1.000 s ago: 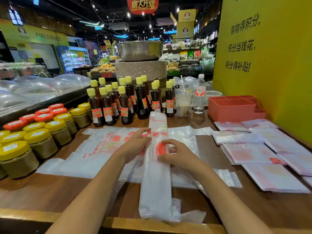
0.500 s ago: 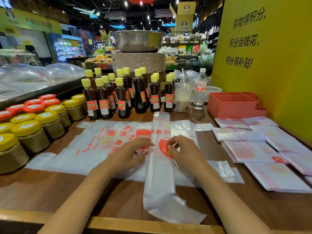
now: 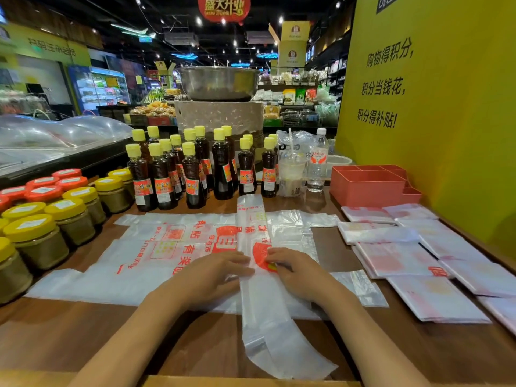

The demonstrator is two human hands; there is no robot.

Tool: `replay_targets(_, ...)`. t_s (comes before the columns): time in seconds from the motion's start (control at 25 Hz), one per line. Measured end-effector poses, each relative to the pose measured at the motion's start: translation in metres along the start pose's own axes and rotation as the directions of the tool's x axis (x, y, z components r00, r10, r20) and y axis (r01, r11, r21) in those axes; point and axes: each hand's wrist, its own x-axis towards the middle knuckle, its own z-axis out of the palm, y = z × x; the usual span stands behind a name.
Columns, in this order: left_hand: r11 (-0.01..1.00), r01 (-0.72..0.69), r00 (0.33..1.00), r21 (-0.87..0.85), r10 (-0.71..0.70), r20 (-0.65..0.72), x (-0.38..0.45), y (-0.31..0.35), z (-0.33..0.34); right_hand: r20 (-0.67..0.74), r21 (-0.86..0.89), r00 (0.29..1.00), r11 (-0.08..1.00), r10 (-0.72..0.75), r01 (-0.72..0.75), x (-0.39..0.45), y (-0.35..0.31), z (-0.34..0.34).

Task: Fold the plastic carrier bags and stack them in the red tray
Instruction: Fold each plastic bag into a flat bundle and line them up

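Since a second ago both hands have slid toward the near end of the long folded bag strip (image 3: 258,275), and its near end, bunched up at the table edge then, now lies spread flat and wider. The left hand (image 3: 212,272) lies palm down with straight fingers on the strip's left edge, its fingertips on the plastic. The right hand (image 3: 293,270) rests on the right edge with fingers slightly bent, fingertips pressing the red printed circle; it grips nothing. The strip runs from near the sauce bottles (image 3: 192,169) at the far side to the near table edge, lying across unfolded carrier bags (image 3: 156,247) spread flat on the wooden table (image 3: 83,336). Folded bags (image 3: 413,258) lie in overlapping rows to the right, on the table. The red tray (image 3: 368,182) stands at the far right against the yellow wall (image 3: 435,107), just beyond them. Yellow- and red-lidded jars (image 3: 42,227) crowd the left side.
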Motion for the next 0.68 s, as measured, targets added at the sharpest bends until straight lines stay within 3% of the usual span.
replay_targets(0.12,0.99,0.064,0.998,-0.129,-0.063,0.007,-0.003,-0.007,0.001,0.02,0.02,0.999,0.999,-0.031,0.031,0.0,-0.004,0.0)
replay_targets(0.28,0.944,0.128,0.989,-0.304,-0.145,-0.034,-0.005,-0.016,0.003,0.051,-0.129,0.99,0.982,-0.133,0.139,-0.006,-0.013,-0.002)
replay_targets(0.52,0.889,0.086,0.98,-0.449,-0.157,-0.124,-0.004,-0.008,0.001,0.031,0.161,0.992,0.98,-0.121,0.114,-0.02,-0.009,-0.014)
replay_targets(0.68,0.869,0.05,0.976,-0.493,-0.147,-0.16,-0.002,-0.002,0.006,-0.043,0.11,0.984,0.978,-0.174,0.178,-0.015,-0.005,-0.011)
